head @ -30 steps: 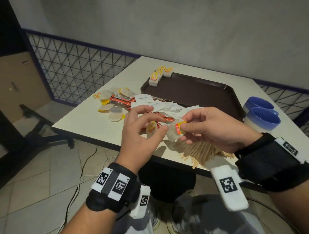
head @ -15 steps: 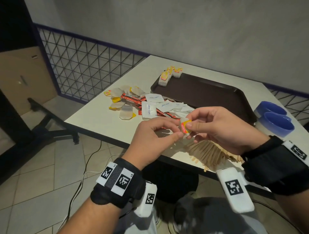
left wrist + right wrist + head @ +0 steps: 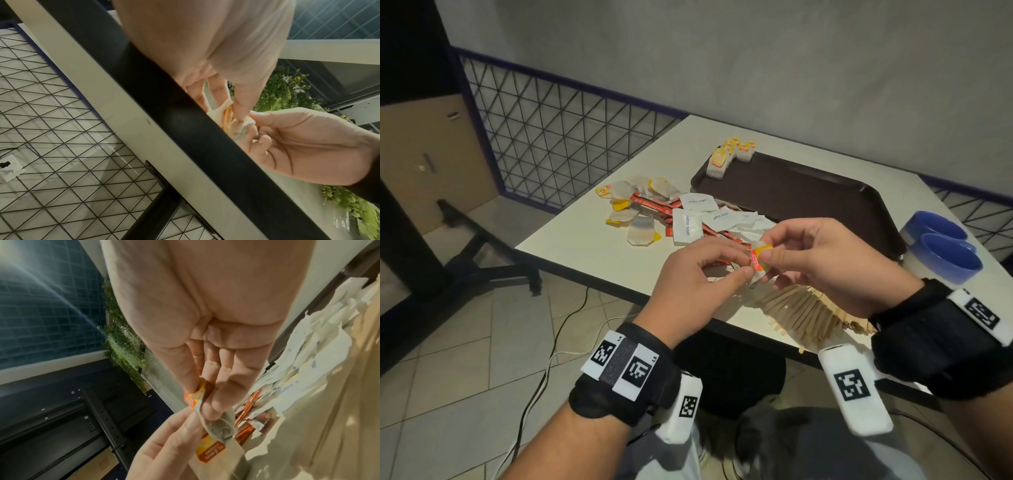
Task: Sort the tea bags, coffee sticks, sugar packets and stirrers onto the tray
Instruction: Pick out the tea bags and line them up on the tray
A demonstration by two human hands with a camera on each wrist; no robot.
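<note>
Looking down from the head view, you hold a tea bag (image 3: 758, 262) above the near edge of the worktop (image 3: 592, 246), between both hands. Your right hand (image 3: 835, 263) pinches its red and yellow tag with thumb and forefinger; your left hand (image 3: 698, 277) pinches the paper just beside it, so both grips are closed on the bag. Under your hands a fan of wooden stirrers (image 3: 808, 315) lies at the near edge. Behind them, toward the left edge, sits a mixed heap: loose tea bags (image 3: 640, 229), red coffee sticks (image 3: 650, 202) and white sugar packets (image 3: 688, 226). The dark brown tray (image 3: 808, 195) lies toward the far edge, with sorted tea bags (image 3: 729, 157) stacked at its far left corner. Two blue lids (image 3: 945, 246) sit at the right edge.

From the left wrist view, your left hand (image 3: 216, 56) nips the tea bag (image 3: 242, 131) with thumb and fingertips, and your right hand (image 3: 308, 146) grips it from the other side, just past the worktop's dark edge (image 3: 164, 97).

From the right wrist view, your right hand (image 3: 205, 321) pinches the tag while your left hand (image 3: 170, 443) holds the tea bag (image 3: 218, 439) lower down; coffee sticks (image 3: 251, 418) and sugar packets (image 3: 318, 361) lie on the worktop beyond.
</note>
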